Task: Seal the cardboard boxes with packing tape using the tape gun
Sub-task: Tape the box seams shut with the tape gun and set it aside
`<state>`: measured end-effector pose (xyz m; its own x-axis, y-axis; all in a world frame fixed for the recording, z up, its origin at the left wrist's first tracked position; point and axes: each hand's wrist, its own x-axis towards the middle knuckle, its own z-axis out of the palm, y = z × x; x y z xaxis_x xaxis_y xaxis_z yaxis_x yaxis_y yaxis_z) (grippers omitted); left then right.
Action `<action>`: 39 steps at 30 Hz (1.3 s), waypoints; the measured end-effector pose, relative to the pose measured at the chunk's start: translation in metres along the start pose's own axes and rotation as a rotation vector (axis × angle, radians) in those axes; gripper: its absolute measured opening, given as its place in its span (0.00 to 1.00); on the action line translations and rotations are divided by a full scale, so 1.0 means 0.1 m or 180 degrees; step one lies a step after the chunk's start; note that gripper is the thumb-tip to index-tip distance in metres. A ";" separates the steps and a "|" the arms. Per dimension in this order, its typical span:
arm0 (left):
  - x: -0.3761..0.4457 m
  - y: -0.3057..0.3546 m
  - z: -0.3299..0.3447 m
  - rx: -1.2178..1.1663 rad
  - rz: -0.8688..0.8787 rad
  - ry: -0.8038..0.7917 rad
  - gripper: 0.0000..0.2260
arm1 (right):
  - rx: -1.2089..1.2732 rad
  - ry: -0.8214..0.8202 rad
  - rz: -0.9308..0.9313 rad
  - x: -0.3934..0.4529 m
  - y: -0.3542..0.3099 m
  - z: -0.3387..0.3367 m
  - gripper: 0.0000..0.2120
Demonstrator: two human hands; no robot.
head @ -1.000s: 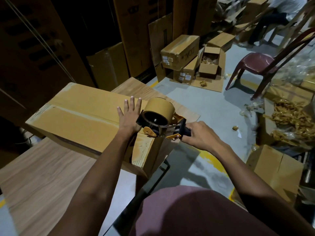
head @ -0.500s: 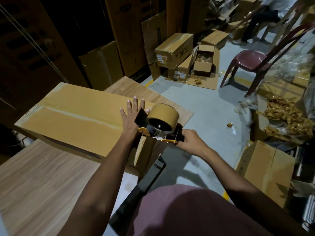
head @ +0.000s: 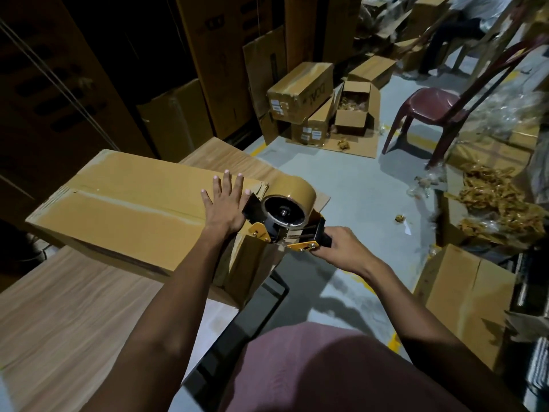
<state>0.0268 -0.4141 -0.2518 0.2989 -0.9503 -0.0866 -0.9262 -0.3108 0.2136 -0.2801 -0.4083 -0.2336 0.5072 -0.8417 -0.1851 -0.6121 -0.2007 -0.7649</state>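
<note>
A long cardboard box (head: pixel 124 212) lies on the wooden table (head: pixel 68 316), with brown tape along its top seam. My left hand (head: pixel 224 203) lies flat on the box top near its right end, fingers spread. My right hand (head: pixel 338 251) grips the handle of the tape gun (head: pixel 285 221), a black and yellow tool carrying a brown tape roll. The gun sits at the box's right end, over the top edge, with tape running down the end face.
Several cardboard boxes (head: pixel 300 90) are stacked on the grey floor beyond, one open. A maroon plastic chair (head: pixel 427 105) stands at the right. Another box (head: pixel 463 298) and bags of brown scraps (head: pixel 499 200) lie near my right. A person sits at the far back.
The tape gun has tipped from the box top over the right end edge, drawing tape down the end face. My left hand has stayed flat on the box top.
</note>
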 end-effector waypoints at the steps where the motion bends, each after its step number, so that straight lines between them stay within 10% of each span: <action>1: -0.01 0.01 0.00 -0.0048 0.0001 0.0015 0.27 | 0.0073 0.0005 0.0074 -0.01 0.04 -0.02 0.15; 7: -0.07 0.04 -0.05 -0.0215 0.0028 0.0084 0.28 | 0.0242 0.0037 0.0171 -0.13 0.21 -0.06 0.21; 11: -0.18 0.10 -0.15 -0.0330 0.1007 0.0194 0.27 | 0.0179 0.0080 0.0070 -0.08 0.31 0.08 0.19; 19: -0.09 0.25 -0.26 -0.0025 0.1062 -0.1123 0.12 | 0.0601 -0.0047 0.0403 -0.13 0.37 0.13 0.10; 28: 0.02 0.34 -0.40 -0.0268 0.0355 -0.1547 0.46 | 0.0218 0.0020 0.0326 0.00 0.40 0.15 0.18; 39: 0.02 0.31 -0.29 -0.0453 0.0541 -0.1241 0.45 | -0.0154 0.0188 0.0389 0.11 0.42 0.33 0.21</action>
<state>0.0054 -0.4256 -0.2171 0.0110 -0.9194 -0.3932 -0.9056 -0.1759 0.3859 -0.2803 -0.4096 -0.2886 0.3915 -0.8890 -0.2373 -0.6964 -0.1176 -0.7080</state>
